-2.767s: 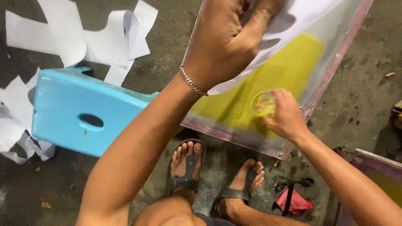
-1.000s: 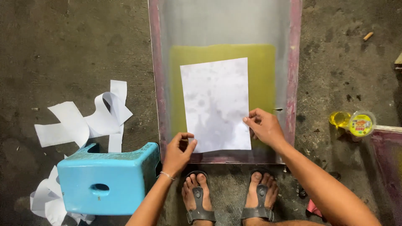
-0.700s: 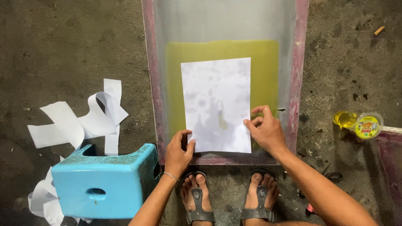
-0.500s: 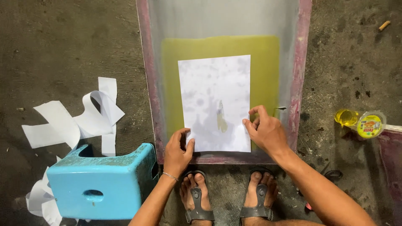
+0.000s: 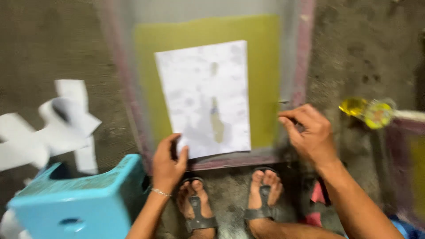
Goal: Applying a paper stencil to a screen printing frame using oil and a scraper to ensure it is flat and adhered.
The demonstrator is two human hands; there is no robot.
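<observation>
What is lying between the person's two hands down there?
In the head view, the lower edge of the white paper sheet and the screen frame's bottom rail span the gap between the left hand and right hand.

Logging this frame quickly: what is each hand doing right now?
Left hand: open, fingers resting on the bottom corner of the white paper.
Right hand: fingers curled at the screen frame edge; whether it grips anything cannot be told.
</observation>
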